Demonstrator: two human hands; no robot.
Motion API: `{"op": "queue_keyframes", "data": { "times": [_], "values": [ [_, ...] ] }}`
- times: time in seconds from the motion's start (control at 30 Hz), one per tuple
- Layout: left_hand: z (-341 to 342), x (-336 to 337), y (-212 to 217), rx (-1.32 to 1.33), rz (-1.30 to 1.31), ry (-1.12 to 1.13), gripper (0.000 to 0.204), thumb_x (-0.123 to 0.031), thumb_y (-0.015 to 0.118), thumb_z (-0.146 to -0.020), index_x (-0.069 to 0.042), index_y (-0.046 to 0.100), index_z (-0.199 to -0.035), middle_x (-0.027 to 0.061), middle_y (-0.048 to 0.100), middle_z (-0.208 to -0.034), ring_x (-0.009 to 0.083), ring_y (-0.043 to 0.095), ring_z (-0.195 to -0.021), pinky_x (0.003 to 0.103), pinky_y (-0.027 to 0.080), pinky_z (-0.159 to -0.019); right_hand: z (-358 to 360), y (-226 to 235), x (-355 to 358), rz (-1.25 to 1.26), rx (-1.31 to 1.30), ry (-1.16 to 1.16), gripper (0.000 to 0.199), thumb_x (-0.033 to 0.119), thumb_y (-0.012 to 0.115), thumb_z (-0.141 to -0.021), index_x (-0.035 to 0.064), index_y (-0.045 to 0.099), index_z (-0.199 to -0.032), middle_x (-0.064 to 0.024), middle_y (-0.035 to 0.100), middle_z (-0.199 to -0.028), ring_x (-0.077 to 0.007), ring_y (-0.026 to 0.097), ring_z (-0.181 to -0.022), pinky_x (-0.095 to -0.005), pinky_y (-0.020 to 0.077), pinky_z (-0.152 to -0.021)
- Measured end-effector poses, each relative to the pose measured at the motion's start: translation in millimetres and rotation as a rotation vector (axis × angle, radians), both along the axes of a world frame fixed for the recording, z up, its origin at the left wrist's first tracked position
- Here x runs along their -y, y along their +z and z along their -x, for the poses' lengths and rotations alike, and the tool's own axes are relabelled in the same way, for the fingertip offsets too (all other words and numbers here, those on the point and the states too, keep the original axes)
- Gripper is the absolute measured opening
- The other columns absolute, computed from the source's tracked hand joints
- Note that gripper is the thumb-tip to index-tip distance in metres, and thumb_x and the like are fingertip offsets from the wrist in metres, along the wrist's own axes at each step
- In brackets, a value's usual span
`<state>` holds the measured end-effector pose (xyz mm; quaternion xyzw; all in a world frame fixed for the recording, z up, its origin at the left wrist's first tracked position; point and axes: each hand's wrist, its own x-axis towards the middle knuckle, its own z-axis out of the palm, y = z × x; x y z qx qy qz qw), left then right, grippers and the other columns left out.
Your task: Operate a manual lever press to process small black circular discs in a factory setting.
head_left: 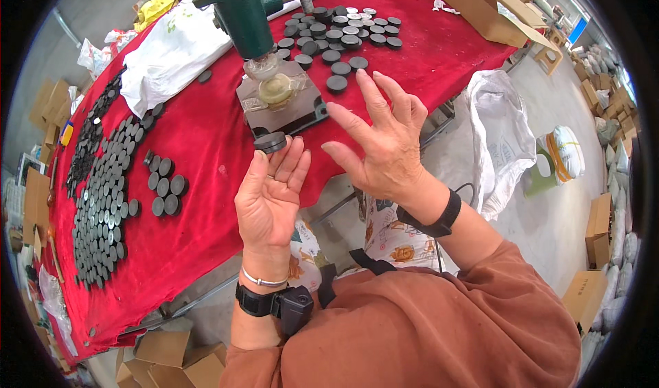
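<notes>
Single head-worn fisheye, close above the red table [206, 141], facing down.

Workbench surroundings, seen from above.
A red cloth [206, 147] covers the table. At its far edge lies a white plastic bag [175, 51], with a yellow bag [154, 8] behind it. An open cardboard box [480, 3] sits at the far right corner of the cloth. Beside the table, on the grey floor [549, 216], a white sack [504, 141] slumps open, near a small green stool [542, 178]. More cardboard boxes [597, 250] line the right wall, and others [165, 360] stand under the near table edge.
</notes>
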<state>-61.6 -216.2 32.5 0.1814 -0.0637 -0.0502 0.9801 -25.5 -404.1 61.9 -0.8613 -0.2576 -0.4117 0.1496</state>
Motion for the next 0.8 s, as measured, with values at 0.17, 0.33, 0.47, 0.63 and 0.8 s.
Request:
{"op": "queue_keyframes", "data": {
  "times": [0.17, 0.33, 0.47, 0.63, 0.8],
  "values": [
    [0, 1, 0, 0.003, 0.017, -0.014, 0.032, -0.020, 0.046, -0.099, 0.005, 0.054, -0.117, 0.0190, 0.061, -0.118, 0.0316, 0.055, -0.118, 0.045, 0.042, -0.105, -1, -1, 1, 0.008, 0.011, 0.009, 0.044, 0.046, 0.068, -0.074, 0.0135, 0.068, -0.104, -0.0200, 0.049, -0.131, -0.0330, 0.040, -0.121, -0.0478, 0.0256, -0.093],
    [0, 1, 1, -0.009, 0.013, -0.005, 0.032, -0.020, 0.046, -0.099, 0.005, 0.054, -0.118, 0.0192, 0.061, -0.118, 0.0317, 0.055, -0.118, 0.045, 0.043, -0.105, 0, 0, -2, 0.002, -0.002, 0.015, 0.044, 0.046, 0.068, -0.075, 0.0132, 0.067, -0.103, -0.0189, 0.051, -0.128, -0.0321, 0.041, -0.121, -0.0479, 0.0261, -0.093],
    [0, 0, -3, -0.013, 0.019, -0.011, 0.032, -0.019, 0.046, -0.099, 0.005, 0.054, -0.118, 0.0192, 0.061, -0.118, 0.0313, 0.055, -0.118, 0.045, 0.043, -0.105, 0, 4, -4, 0.003, 0.026, 0.042, 0.044, 0.043, 0.068, -0.074, 0.0125, 0.065, -0.105, -0.0174, 0.053, -0.124, -0.0312, 0.044, -0.117, -0.0468, 0.0284, -0.091],
    [0, 3, -6, -0.002, -0.103, -0.014, 0.035, -0.023, 0.044, -0.100, 0.005, 0.054, -0.118, 0.0185, 0.060, -0.121, 0.0296, 0.052, -0.121, 0.044, 0.040, -0.106, 1, 9, -14, -0.058, -0.085, 0.337, 0.050, 0.024, 0.074, -0.069, 0.0080, 0.061, -0.114, -0.0133, 0.058, -0.119, -0.0290, 0.056, -0.100, -0.0398, 0.0412, -0.083],
    [2, 14, 1, -0.105, -0.329, -0.046, 0.037, -0.025, 0.046, -0.099, 0.003, 0.049, -0.122, 0.0168, 0.060, -0.118, 0.0293, 0.057, -0.114, 0.042, 0.045, -0.100, -12, 12, -13, -0.026, -0.222, 0.445, 0.031, 0.011, 0.066, -0.075, 0.0063, 0.061, -0.106, -0.0103, 0.065, -0.090, -0.0280, 0.060, -0.073, -0.0376, 0.0471, -0.065]
  ]
}}
